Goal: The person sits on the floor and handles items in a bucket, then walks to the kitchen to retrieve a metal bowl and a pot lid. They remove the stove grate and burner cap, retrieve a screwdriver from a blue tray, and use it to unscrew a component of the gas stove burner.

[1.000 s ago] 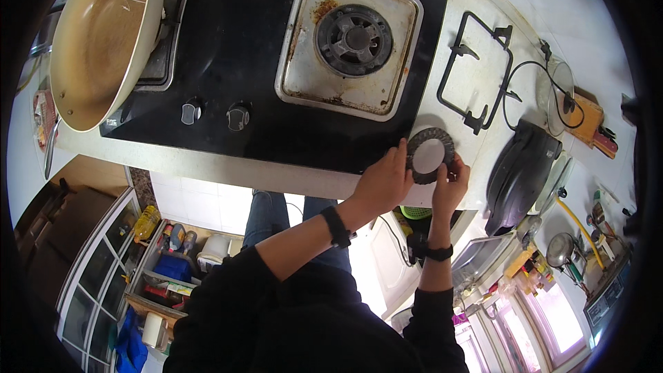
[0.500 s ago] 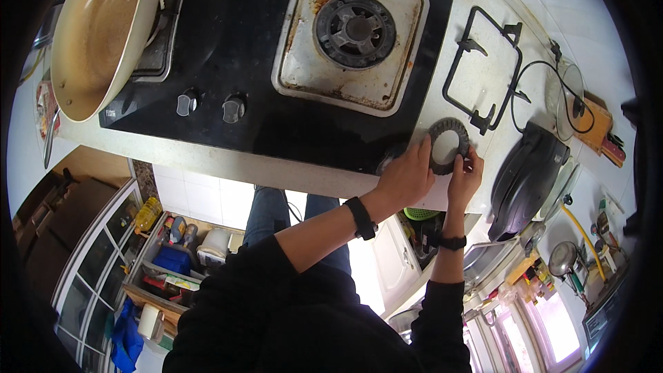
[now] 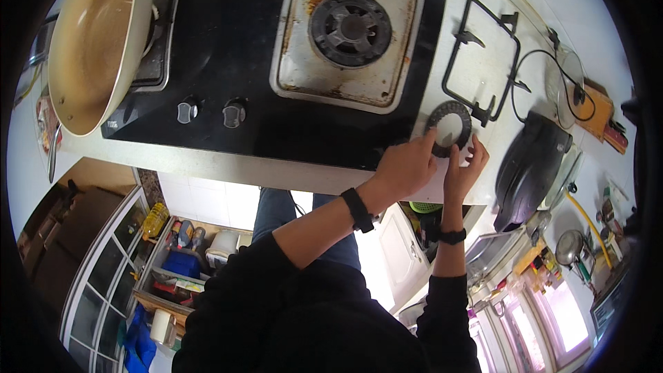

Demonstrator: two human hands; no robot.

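Note:
A dark burner ring [image 3: 449, 106] with a notched rim lies at the right of the stove, on the pale counter. My left hand [image 3: 406, 168] reaches its near left edge, with the fingers bent and closed at the rim. At the near edge, my right hand [image 3: 463, 173] touches the ring with one digit; its other fingers are spread off to the right. Just beyond the ring sits a black wire pan support [image 3: 447, 69] with several prongs. To the left, the uncovered burner [image 3: 353, 27] stands in a stained metal drip tray [image 3: 293, 62].
A cream frying pan [image 3: 97, 48] rests on the left burner. Two knobs, one a silver knob [image 3: 234, 114], sit along the front of the black cooktop [image 3: 276, 131]. A black hinged appliance [image 3: 528, 173] with a cord stands at the right, near a glass lid [image 3: 566, 90].
The burner ring has shifted a little away from me, toward the pan support. My right hand's fingers have loosened and spread. The view has moved slightly.

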